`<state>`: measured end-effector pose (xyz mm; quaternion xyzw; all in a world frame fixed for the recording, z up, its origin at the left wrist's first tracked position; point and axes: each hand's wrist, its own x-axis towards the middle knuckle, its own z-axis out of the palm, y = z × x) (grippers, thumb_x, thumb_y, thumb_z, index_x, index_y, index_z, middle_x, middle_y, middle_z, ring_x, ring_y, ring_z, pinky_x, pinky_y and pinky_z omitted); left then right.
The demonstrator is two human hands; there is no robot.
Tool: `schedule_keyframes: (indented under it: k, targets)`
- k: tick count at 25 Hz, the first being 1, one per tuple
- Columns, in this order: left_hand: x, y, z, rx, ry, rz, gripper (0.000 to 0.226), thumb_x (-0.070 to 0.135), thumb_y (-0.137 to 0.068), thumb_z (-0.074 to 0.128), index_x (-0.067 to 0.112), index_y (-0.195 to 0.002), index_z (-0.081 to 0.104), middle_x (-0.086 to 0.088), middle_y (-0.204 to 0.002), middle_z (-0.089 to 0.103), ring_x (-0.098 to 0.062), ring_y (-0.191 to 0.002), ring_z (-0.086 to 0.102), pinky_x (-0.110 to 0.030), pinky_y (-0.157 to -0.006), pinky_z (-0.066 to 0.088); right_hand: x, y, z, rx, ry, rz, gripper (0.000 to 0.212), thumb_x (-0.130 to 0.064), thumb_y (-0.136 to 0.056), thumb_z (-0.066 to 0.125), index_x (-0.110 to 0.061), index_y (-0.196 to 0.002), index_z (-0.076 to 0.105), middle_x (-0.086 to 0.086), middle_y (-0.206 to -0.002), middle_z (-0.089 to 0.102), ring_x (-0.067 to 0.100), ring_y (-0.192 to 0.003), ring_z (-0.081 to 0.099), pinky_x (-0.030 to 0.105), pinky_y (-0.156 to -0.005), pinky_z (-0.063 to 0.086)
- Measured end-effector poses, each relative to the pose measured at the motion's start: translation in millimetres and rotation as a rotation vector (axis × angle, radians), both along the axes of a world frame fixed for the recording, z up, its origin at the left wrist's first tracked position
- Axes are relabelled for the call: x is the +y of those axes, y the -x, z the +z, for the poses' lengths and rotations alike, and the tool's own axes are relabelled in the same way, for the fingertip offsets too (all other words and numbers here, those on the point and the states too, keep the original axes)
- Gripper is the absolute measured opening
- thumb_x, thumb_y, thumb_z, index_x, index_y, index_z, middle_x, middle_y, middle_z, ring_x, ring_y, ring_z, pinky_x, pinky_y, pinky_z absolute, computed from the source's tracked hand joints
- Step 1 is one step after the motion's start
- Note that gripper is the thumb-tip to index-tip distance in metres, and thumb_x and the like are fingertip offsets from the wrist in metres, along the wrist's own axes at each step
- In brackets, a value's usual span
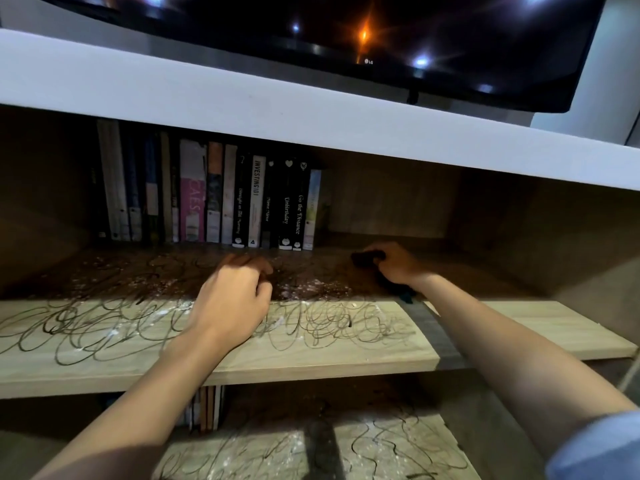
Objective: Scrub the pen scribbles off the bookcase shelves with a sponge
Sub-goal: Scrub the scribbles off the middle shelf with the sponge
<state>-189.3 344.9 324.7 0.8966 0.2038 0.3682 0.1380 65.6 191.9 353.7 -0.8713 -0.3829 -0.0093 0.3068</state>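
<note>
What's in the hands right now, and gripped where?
Right hand is closed around a dark object, probably the sponge, gripped mid-body with one end poking out. Left hand holds nothing visible, fingers curled on the shelf.

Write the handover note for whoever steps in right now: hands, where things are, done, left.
Left hand: fingers curled, resting on the upper shelf, holding nothing visible.
Right hand: closed on a dark sponge, deep on the same shelf, right of the books.
Done: white powder is scattered over the marks; no cleaned patch is visible.
Left: pen scribbles cover the upper shelf's left and middle, and the lower shelf too.
</note>
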Motion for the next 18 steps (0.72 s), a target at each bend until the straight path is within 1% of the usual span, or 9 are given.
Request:
schedule_keyframes:
  k: [4, 6, 8, 10, 11, 13, 15, 16, 18]
  targets:
    - [-0.8, -0.3, 0.5, -0.001, 0.0, -0.017, 0.027, 0.018, -0.093, 0.048, 0.019, -0.118, 0.061, -0.003, -0.097, 0.062, -0.023, -0.098, 0.057, -0.037, -0.085, 0.049, 27.0, 33.0, -7.0, 0.05, 0.082, 0.164, 0.04, 0.002, -0.095, 0.042, -0.016, -0.126, 0.06, 0.009, -0.133, 0.056, 0.023, -0.12, 0.052, 0.029, -0.094, 0.043]
    - [-0.9, -0.1, 0.9, 0.002, -0.001, -0.016, 0.027, 0.018, -0.093, 0.048, 0.018, -0.118, 0.061, -0.003, -0.093, 0.064, -0.023, -0.093, 0.058, -0.035, -0.082, 0.05, 33.9, 53.6, 1.4, 0.047, 0.178, 0.3, 0.05, 0.008, -0.091, 0.04, -0.02, -0.129, 0.056, 0.005, -0.139, 0.05, 0.019, -0.122, 0.048, 0.028, -0.094, 0.041]
    - [-1.7, 1.1, 1.1, -0.002, 0.003, -0.006, 0.027, 0.018, -0.093, 0.049, 0.018, -0.117, 0.062, -0.003, -0.09, 0.062, -0.023, -0.086, 0.058, -0.033, -0.075, 0.048, 25.8, 72.9, 7.7, 0.04, 0.275, 0.471, 0.051, 0.008, -0.088, 0.043, -0.021, -0.128, 0.056, -0.002, -0.132, 0.053, 0.012, -0.116, 0.054, 0.029, -0.095, 0.045]
    - [-2.2, 2.2, 1.1, 0.0, 0.002, 0.002, 0.026, 0.019, -0.093, 0.048, 0.018, -0.115, 0.063, -0.002, -0.084, 0.059, -0.021, -0.077, 0.054, -0.031, -0.068, 0.043, 2.7, 87.6, 15.6, 0.047, 0.337, 0.585, 0.047, 0.006, -0.089, 0.046, -0.021, -0.126, 0.057, -0.013, -0.123, 0.056, -0.007, -0.096, 0.059, 0.015, -0.083, 0.047]
    - [-2.3, 2.6, 1.1, 0.006, 0.005, 0.0, 0.025, 0.019, -0.094, 0.048, 0.018, -0.113, 0.063, -0.001, -0.08, 0.058, -0.02, -0.073, 0.053, -0.031, -0.065, 0.041, -10.9, 91.9, 20.6, 0.052, 0.342, 0.617, 0.046, 0.006, -0.09, 0.046, -0.021, -0.125, 0.058, -0.015, -0.123, 0.057, -0.011, -0.095, 0.058, 0.009, -0.081, 0.044]
    - [-3.2, 2.7, 0.4, 0.015, 0.013, -0.003, 0.024, 0.018, -0.094, 0.047, 0.017, -0.112, 0.063, 0.002, -0.07, 0.056, -0.014, -0.062, 0.051, -0.03, -0.06, 0.037, -33.8, 92.1, 30.4, 0.065, 0.281, 0.571, 0.044, 0.004, -0.091, 0.047, -0.027, -0.121, 0.058, -0.017, -0.121, 0.06, -0.008, -0.098, 0.059, 0.008, -0.08, 0.043]
    - [-4.6, 2.3, 0.1, 0.018, 0.014, -0.002, 0.026, 0.017, -0.094, 0.046, 0.017, -0.115, 0.063, 0.003, -0.066, 0.055, -0.012, -0.059, 0.049, -0.029, -0.06, 0.035, -37.6, 73.5, 32.8, 0.047, 0.109, 0.388, 0.044, 0.004, -0.092, 0.046, -0.028, -0.12, 0.057, -0.015, -0.117, 0.06, -0.003, -0.097, 0.058, 0.009, -0.075, 0.045]
    - [-5.0, 2.5, 0.0, 0.019, 0.015, 0.0, 0.028, 0.017, -0.094, 0.046, 0.018, -0.117, 0.062, 0.002, -0.067, 0.057, -0.014, -0.061, 0.051, -0.029, -0.061, 0.036, -31.7, 60.5, 29.9, 0.015, 0.041, 0.271, 0.045, 0.006, -0.092, 0.045, -0.025, -0.123, 0.056, -0.01, -0.122, 0.058, 0.004, -0.104, 0.056, 0.011, -0.076, 0.045]
    - [-4.0, 3.7, -0.2, 0.02, 0.02, 0.005, 0.029, 0.018, -0.094, 0.045, 0.017, -0.117, 0.062, -0.001, -0.071, 0.061, -0.019, -0.066, 0.055, -0.03, -0.062, 0.038, -8.5, 35.3, 16.2, -0.006, 0.073, 0.063, 0.049, 0.008, -0.09, 0.044, -0.018, -0.131, 0.053, 0.002, -0.135, 0.051, 0.018, -0.118, 0.051, 0.02, -0.086, 0.046]
